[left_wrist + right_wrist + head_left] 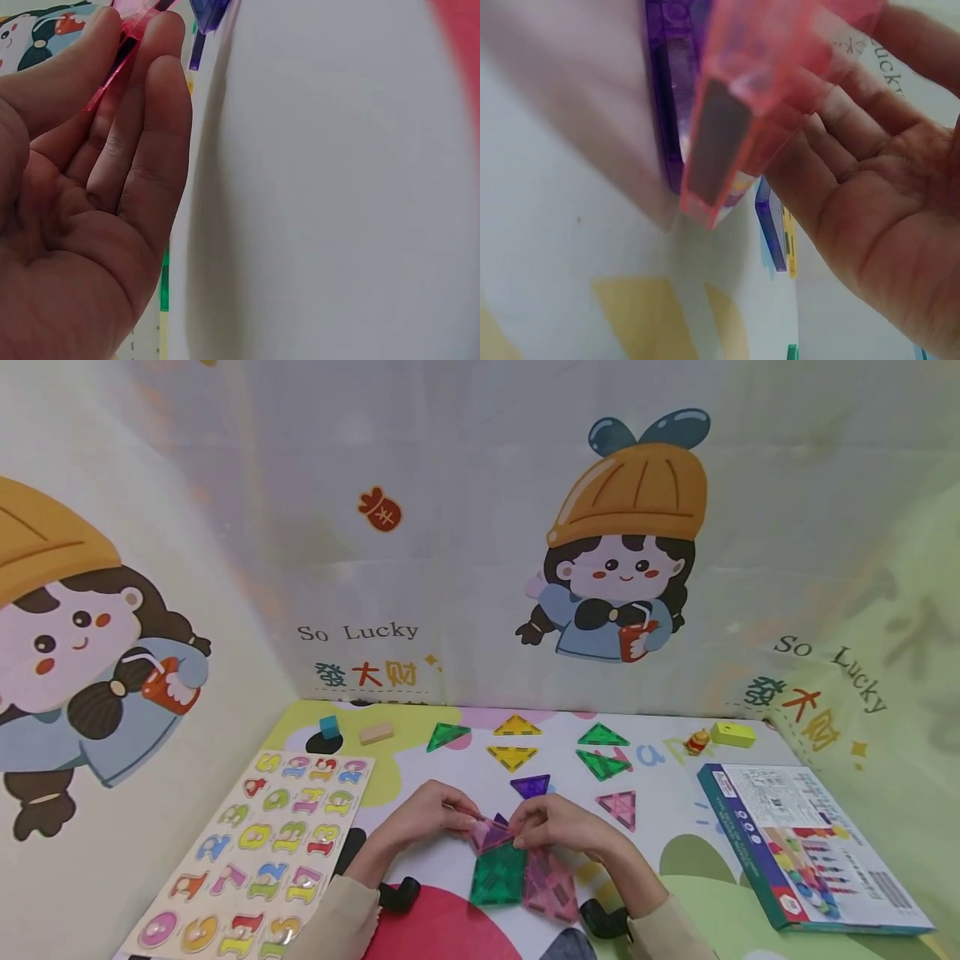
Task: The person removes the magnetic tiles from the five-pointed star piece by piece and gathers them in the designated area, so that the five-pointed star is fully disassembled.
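In the head view, both hands meet over the magnetic tiles at the middle of the table. My left hand (427, 817) pinches a pink see-through tile (482, 840) between thumb and fingers; its left wrist view shows the pink edge between them. My right hand (561, 823) grips the pink tile's other side, close up in the right wrist view. Purple shows through and behind it, from a purple tile (667, 90) partly hidden. Just nearer lie a green square tile (498, 878) and a pink tile (551, 887), side by side.
Beyond the hands lie a purple triangle (531, 787), yellow triangles (513, 757), green triangles (603, 765) and a pink triangle (619, 809). A number board (251, 860) lies left, a box (817, 847) right. Small blocks (377, 732) and a figurine (697, 742) stand at the back.
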A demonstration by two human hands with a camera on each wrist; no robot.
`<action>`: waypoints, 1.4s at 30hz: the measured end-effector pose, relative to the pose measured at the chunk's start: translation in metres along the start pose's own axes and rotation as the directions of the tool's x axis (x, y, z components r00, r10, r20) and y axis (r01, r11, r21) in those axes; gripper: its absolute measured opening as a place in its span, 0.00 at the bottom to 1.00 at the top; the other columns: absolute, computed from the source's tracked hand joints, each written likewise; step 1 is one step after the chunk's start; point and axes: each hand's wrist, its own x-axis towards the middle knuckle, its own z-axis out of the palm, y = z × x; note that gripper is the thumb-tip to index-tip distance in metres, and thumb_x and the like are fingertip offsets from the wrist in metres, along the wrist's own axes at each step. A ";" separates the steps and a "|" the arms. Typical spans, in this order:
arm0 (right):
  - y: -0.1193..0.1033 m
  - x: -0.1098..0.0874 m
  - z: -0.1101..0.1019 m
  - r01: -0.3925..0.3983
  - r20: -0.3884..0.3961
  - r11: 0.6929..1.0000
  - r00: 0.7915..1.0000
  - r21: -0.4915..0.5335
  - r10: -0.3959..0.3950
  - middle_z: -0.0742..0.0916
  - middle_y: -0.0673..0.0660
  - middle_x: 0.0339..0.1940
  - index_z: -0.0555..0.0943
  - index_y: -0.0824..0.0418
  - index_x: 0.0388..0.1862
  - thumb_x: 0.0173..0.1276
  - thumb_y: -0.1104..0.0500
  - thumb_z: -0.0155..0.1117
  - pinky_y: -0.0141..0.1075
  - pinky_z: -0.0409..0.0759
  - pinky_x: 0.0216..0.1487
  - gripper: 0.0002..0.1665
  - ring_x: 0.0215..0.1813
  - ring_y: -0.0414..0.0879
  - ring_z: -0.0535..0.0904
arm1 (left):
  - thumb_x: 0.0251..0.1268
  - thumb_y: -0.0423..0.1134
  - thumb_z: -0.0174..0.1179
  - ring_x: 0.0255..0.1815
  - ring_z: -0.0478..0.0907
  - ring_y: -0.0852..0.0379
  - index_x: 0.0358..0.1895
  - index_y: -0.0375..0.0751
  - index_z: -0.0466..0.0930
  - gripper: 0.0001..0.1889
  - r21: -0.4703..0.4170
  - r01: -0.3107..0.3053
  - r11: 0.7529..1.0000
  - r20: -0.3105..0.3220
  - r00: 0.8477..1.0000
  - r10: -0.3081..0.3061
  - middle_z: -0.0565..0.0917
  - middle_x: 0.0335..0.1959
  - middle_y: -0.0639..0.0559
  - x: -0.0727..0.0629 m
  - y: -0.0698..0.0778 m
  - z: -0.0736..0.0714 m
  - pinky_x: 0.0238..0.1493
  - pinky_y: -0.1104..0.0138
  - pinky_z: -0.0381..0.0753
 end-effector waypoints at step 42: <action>0.001 0.000 -0.002 0.008 0.051 1.000 0.999 0.022 -0.009 0.83 0.49 0.26 0.81 0.68 0.48 0.66 0.60 0.67 0.32 0.75 0.34 0.15 0.28 0.39 0.73 | 0.67 0.45 0.63 0.49 0.78 0.51 0.60 0.43 0.81 0.21 0.107 0.273 0.956 -0.532 0.828 -0.177 0.85 0.50 0.45 0.023 -0.001 -0.041 0.50 0.61 0.81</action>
